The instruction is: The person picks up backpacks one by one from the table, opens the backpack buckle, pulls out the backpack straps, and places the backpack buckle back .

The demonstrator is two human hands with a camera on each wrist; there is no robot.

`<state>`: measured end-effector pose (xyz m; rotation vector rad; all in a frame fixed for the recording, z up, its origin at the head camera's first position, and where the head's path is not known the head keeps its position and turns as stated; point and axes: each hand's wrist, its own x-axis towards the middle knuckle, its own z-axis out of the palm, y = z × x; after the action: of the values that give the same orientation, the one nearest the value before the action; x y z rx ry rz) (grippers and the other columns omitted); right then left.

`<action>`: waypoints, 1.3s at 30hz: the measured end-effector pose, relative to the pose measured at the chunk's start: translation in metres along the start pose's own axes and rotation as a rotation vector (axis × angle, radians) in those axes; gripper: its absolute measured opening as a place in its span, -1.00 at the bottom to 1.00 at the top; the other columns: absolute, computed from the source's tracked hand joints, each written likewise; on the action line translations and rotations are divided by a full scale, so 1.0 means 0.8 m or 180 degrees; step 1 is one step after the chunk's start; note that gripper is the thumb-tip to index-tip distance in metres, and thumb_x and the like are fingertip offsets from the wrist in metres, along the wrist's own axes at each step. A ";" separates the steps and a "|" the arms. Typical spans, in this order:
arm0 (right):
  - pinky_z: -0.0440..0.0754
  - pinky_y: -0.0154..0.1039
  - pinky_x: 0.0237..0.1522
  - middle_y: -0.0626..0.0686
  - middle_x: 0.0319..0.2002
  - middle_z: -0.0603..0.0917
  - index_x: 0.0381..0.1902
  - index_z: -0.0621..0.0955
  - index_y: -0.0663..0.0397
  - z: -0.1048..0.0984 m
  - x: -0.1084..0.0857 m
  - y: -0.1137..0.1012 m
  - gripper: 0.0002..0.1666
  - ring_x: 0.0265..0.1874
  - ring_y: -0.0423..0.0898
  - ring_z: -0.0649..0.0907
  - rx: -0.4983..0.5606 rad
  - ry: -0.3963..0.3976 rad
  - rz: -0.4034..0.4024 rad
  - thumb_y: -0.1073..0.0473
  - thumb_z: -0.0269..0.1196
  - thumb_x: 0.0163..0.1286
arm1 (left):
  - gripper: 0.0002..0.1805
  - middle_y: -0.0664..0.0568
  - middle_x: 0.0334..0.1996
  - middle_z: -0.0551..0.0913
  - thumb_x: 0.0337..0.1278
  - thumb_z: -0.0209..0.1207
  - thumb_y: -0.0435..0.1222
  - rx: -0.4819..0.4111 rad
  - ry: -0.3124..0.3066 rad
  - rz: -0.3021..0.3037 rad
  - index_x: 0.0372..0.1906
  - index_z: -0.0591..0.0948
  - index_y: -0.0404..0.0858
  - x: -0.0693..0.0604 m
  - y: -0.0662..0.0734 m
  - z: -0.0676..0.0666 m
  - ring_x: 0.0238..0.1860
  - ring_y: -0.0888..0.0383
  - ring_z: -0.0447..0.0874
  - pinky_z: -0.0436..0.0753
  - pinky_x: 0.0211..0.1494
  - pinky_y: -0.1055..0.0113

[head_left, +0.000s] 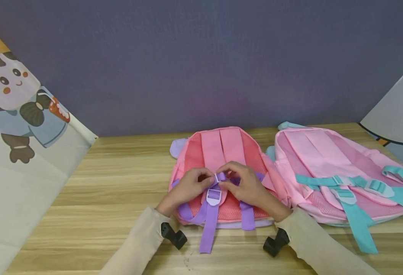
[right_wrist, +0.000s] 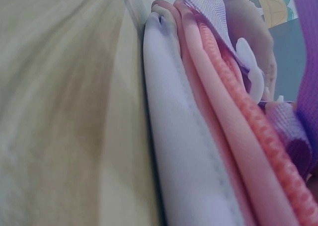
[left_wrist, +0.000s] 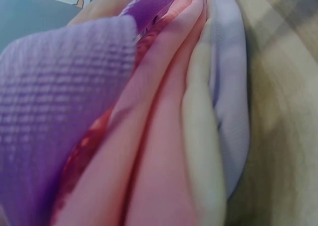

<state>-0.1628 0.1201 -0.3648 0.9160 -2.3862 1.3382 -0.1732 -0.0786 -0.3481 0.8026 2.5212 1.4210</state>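
Two hands work close together. On the left, the left hand (head_left: 191, 185) pinches one side of a little white buckle (head_left: 217, 178). Next, the right hand (head_left: 247, 185) pinches the purple strap (head_left: 221, 176) at its other side. Under them, a coral-pink backpack (head_left: 230, 149) lies on the wooden table (head_left: 119, 191). Farther right, just beside it, lies a light pink backpack (head_left: 325, 156) with teal straps (head_left: 357, 221).

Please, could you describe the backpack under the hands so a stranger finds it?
Find the wooden table before the dark wall. On it, left of a pale-pink backpack, lies the coral-pink backpack. Its webbing is purple; the neighbour's is turquoise.
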 end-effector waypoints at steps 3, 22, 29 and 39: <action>0.64 -0.20 -0.17 -0.05 -0.24 0.67 -0.17 0.60 0.06 0.000 0.000 0.000 -0.68 -0.25 -0.16 0.62 -0.0017 0.0003 0.0024 0.38 0.38 0.09 | -0.85 -0.08 -0.34 0.65 0.25 0.10 -0.40 0.0008 -0.0033 -0.0005 -0.21 0.65 -0.38 0.000 -0.001 -0.002 -0.37 0.29 0.45 0.47 -0.23 0.48; 0.63 -0.24 -0.19 -0.06 -0.26 0.63 -0.11 0.60 0.04 0.000 0.000 0.000 -0.61 -0.29 -0.19 0.57 -0.0029 -0.0048 0.0020 0.37 0.40 0.08 | -0.87 -0.08 -0.38 0.65 0.24 0.11 -0.42 0.0040 0.0127 0.0022 -0.27 0.66 -0.38 0.000 0.001 0.004 -0.42 0.30 0.44 0.46 -0.27 0.49; 0.61 -0.26 -0.21 -0.09 -0.31 0.60 -0.14 0.61 0.02 0.000 0.001 0.003 -0.63 -0.31 -0.21 0.55 -0.0074 -0.0060 -0.0016 0.36 0.41 0.07 | -0.87 -0.09 -0.39 0.65 0.23 0.11 -0.43 0.0035 0.0123 0.0049 -0.28 0.65 -0.40 0.000 0.003 0.004 -0.46 0.32 0.43 0.46 -0.30 0.50; 0.61 -0.27 -0.21 -0.09 -0.31 0.59 -0.14 0.61 0.01 0.000 0.001 0.002 -0.62 -0.31 -0.21 0.56 -0.0108 -0.0073 -0.0017 0.35 0.42 0.06 | -0.87 -0.09 -0.41 0.63 0.25 0.10 -0.43 -0.0049 0.0116 0.0000 -0.28 0.64 -0.40 -0.001 0.003 0.004 -0.54 0.34 0.41 0.45 -0.37 0.50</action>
<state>-0.1647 0.1204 -0.3652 0.9327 -2.4144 1.2880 -0.1705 -0.0751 -0.3479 0.7810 2.5338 1.4663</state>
